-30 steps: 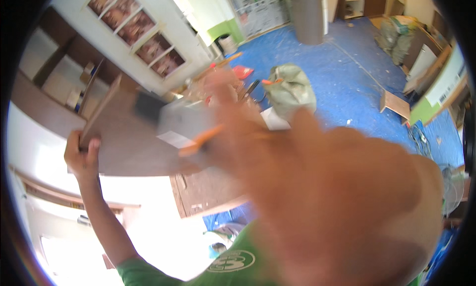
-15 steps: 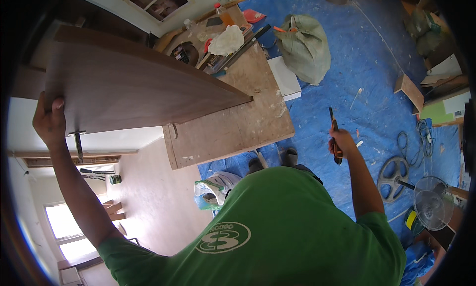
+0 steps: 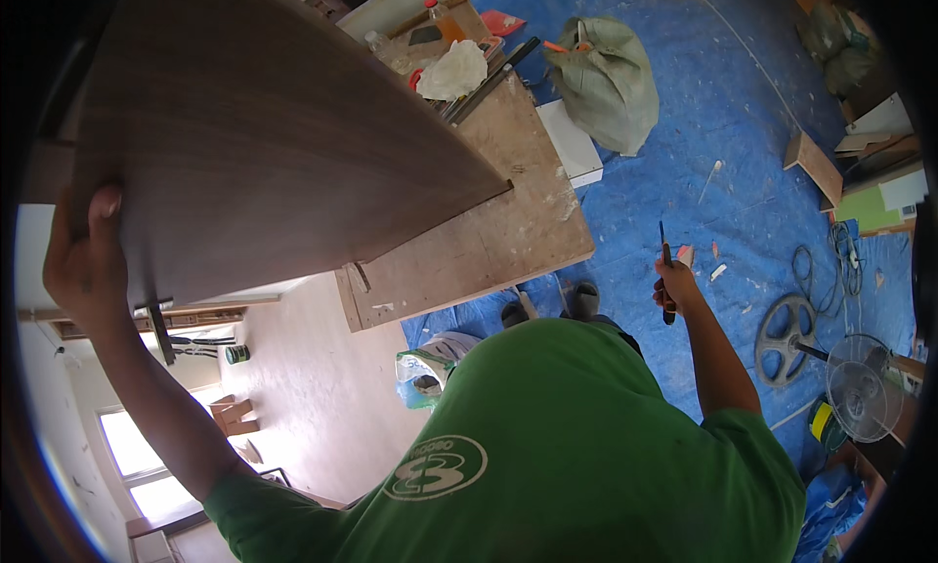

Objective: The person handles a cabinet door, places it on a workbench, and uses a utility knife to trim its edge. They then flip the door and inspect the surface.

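Observation:
My left hand [image 3: 83, 260] grips the near edge of a large dark brown wooden board [image 3: 264, 124], which is raised and tilted above the workbench [image 3: 489, 231]. My right hand [image 3: 674, 285] hangs at my right side over the blue floor sheet and is closed around a thin dark pencil-like tool [image 3: 664, 260] that points away from me. My green shirt fills the lower middle of the view.
The plywood workbench carries a white rag [image 3: 451, 70], a bottle and long tools at its far end. A grey sack [image 3: 606, 80] and a white box [image 3: 572, 143] lie beyond it. A standing fan [image 3: 860, 397], a cable reel [image 3: 787, 333] and wood offcuts sit on the blue sheet [image 3: 723, 104] to the right.
A second ago my right hand was close to the camera, blurred; it has dropped to my right side. The board has come nearer and now covers more of the upper left.

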A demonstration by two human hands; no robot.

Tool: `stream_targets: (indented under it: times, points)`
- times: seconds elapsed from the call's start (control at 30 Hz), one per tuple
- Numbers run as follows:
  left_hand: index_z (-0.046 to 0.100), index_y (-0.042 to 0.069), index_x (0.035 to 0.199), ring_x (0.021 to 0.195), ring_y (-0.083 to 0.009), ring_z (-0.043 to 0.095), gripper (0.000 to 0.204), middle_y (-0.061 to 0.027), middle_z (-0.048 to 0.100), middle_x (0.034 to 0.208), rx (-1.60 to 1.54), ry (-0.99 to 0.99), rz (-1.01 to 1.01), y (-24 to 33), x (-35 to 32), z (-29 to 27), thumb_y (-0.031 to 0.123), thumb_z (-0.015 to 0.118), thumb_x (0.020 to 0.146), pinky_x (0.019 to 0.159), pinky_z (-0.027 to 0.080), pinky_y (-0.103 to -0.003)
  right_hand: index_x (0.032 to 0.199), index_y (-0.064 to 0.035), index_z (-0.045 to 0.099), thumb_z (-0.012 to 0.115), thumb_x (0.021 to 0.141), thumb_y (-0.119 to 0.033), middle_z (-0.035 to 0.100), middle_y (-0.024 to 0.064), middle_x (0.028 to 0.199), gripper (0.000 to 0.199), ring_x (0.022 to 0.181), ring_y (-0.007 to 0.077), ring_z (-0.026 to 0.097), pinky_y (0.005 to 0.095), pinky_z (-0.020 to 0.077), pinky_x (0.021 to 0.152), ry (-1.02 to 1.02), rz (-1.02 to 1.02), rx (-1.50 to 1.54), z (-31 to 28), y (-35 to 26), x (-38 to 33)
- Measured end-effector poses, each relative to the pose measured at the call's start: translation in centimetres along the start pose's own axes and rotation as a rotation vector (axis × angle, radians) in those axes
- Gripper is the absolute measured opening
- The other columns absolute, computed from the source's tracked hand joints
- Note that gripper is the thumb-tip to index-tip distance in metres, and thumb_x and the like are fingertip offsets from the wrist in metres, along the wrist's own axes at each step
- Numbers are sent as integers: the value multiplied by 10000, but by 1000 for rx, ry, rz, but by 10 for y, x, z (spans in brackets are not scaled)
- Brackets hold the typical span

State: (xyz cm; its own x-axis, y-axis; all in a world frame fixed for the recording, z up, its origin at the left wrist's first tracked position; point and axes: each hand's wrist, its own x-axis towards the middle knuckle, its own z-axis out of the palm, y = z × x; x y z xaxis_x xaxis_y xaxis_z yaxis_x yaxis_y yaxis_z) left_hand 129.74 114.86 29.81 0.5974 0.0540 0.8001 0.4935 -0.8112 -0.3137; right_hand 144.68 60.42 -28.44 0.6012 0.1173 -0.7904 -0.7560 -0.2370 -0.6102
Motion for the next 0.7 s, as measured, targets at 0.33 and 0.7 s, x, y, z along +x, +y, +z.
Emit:
stream_targets:
  times: [0.33,0.7]
  points:
    - [694,32,1158,815,-241,701,994,-111,726,873,156,-55,-94,2,-41,-40,905,544,708,738,533,-351,1080,-86,529,561,988,-423,494,25,657,350,443,148,514,305,428,400,-97,-164,11,76,-68,-26]
    - [662,-19,1086,719,-198,686,1064,-94,689,798,56,-76,-93,42,-110,-102,946,379,738,593,522,-334,1351,-129,477,481,1028,-424,538,38,662,437,478,141,558,308,464,437,-407,-370,-256,159,-97,-48]
